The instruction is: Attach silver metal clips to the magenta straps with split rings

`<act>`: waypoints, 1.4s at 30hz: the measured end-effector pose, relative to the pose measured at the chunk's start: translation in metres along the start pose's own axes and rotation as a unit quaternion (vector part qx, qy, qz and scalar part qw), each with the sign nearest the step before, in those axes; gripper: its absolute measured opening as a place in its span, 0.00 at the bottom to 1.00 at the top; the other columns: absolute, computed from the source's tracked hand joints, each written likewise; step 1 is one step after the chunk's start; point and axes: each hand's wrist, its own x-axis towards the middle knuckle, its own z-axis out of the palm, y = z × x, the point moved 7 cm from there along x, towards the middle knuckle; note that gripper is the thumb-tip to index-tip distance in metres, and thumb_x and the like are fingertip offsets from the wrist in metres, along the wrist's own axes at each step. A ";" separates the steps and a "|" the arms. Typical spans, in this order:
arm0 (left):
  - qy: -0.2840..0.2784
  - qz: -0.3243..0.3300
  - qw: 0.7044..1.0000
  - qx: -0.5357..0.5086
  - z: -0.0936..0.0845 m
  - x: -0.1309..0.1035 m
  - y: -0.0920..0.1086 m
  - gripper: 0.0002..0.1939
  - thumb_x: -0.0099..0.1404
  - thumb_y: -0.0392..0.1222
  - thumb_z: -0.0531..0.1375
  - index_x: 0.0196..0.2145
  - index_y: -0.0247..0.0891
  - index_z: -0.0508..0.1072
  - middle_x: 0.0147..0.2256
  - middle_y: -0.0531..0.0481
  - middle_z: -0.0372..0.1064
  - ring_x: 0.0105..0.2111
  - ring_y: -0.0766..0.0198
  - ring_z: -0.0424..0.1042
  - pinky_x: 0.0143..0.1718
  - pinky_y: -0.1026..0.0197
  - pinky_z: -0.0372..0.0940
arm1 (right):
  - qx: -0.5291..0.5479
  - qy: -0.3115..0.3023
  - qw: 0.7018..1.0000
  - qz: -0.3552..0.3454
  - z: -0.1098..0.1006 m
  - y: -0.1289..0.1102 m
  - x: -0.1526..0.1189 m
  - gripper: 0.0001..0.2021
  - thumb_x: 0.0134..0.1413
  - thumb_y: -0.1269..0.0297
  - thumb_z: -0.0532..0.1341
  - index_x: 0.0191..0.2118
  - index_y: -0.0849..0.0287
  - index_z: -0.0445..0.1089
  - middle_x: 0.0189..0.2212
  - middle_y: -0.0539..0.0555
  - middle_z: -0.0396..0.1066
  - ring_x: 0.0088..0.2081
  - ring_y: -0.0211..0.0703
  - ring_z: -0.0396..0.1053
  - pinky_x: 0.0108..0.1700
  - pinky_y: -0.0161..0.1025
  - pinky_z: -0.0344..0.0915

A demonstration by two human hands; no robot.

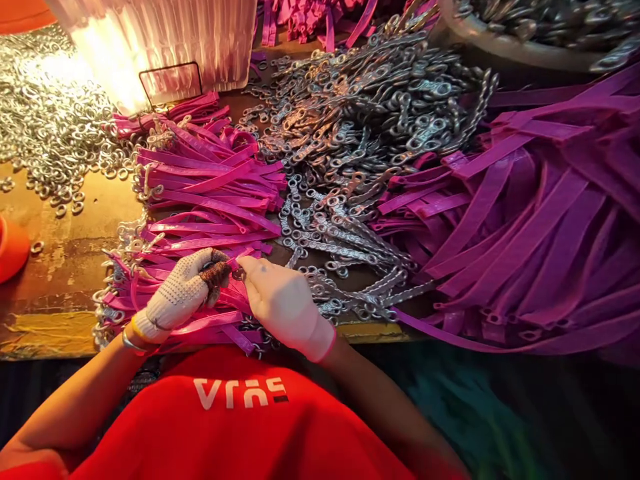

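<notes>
- Can count two gloved hands: left hand [187, 283] and right hand [280, 297], close together at the tips, above one heap of pink straps [215, 170].
- On the left, see fingers curled in, dark brown about the tips; cannot tell what, if anything, is gripped there.
- On the right, see thumb and forefinger pinching one small dark piece [239, 273], located between the two hands and partly hidden.
- Can count three heaps of straps: one under the hands, one larger heap to the right [525, 213], one at the top edge [310, 20]; too tangled to number singly.
- Find one broad heap of silver chains [375, 100], spread between the straps, too many to count.
- Find one heap of rings [55, 120] at the left, plus one lone ring [37, 248] just beside one orange cup [11, 248].
- Behind, note one clear tub [210, 40] and, at the upper right, one basin [500, 43] of metal parts.
- Below all this, see one worn surface [65, 260].
</notes>
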 end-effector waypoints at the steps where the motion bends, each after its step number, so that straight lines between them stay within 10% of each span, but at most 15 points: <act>1: 0.009 0.009 1.000 0.007 -0.001 -0.001 0.001 0.12 0.71 0.48 0.55 0.36 0.37 0.68 0.21 0.57 0.63 0.16 0.71 0.59 0.17 0.68 0.53 | -0.023 -0.002 1.000 -0.004 0.002 -0.003 0.001 0.14 0.66 0.70 0.52 0.51 0.61 0.72 0.33 0.57 0.76 0.30 0.46 0.71 0.31 0.40 0.57; 15: -0.009 0.148 0.942 0.300 0.010 -0.007 -0.019 0.13 0.66 0.37 0.56 0.45 0.37 0.76 0.38 0.43 0.77 0.38 0.55 0.75 0.40 0.57 0.67 | -0.031 -0.022 0.999 0.009 0.017 -0.005 0.000 0.13 0.70 0.67 0.51 0.50 0.60 0.71 0.36 0.56 0.76 0.32 0.45 0.71 0.33 0.40 0.57; 22: 0.003 0.137 0.973 0.188 0.000 -0.002 -0.014 0.15 0.71 0.45 0.54 0.28 0.35 0.69 0.25 0.52 0.68 0.25 0.67 0.64 0.29 0.66 0.58 | -0.052 -0.104 0.993 0.005 0.016 -0.008 0.001 0.15 0.65 0.68 0.56 0.56 0.62 0.65 0.40 0.57 0.77 0.36 0.45 0.73 0.34 0.39 0.59; 34: -0.060 0.129 0.974 0.174 -0.003 0.004 -0.029 0.10 0.68 0.41 0.55 0.34 0.35 0.73 0.31 0.49 0.72 0.30 0.64 0.67 0.32 0.64 0.63 | -0.130 -0.113 0.983 -0.068 0.018 -0.023 0.002 0.10 0.70 0.63 0.52 0.48 0.62 0.67 0.34 0.56 0.72 0.34 0.46 0.68 0.32 0.42 0.54; 38: -0.089 0.128 0.986 0.066 -0.002 -0.003 -0.025 0.15 0.69 0.44 0.56 0.50 0.38 0.76 0.41 0.46 0.75 0.34 0.62 0.71 0.33 0.63 0.67 | -0.047 0.003 0.999 0.011 -0.028 0.023 -0.027 0.14 0.69 0.52 0.55 0.47 0.56 0.72 0.41 0.57 0.75 0.43 0.48 0.69 0.44 0.42 0.61; 42: -0.035 0.037 0.995 -0.089 -0.008 -0.009 -0.024 0.20 0.70 0.49 0.58 0.57 0.40 0.71 0.25 0.53 0.66 0.21 0.69 0.59 0.20 0.67 0.56 | -0.177 0.113 0.917 0.340 -0.067 0.127 -0.087 0.16 0.69 0.54 0.55 0.43 0.59 0.76 0.30 0.58 0.75 0.34 0.50 0.72 0.38 0.42 0.62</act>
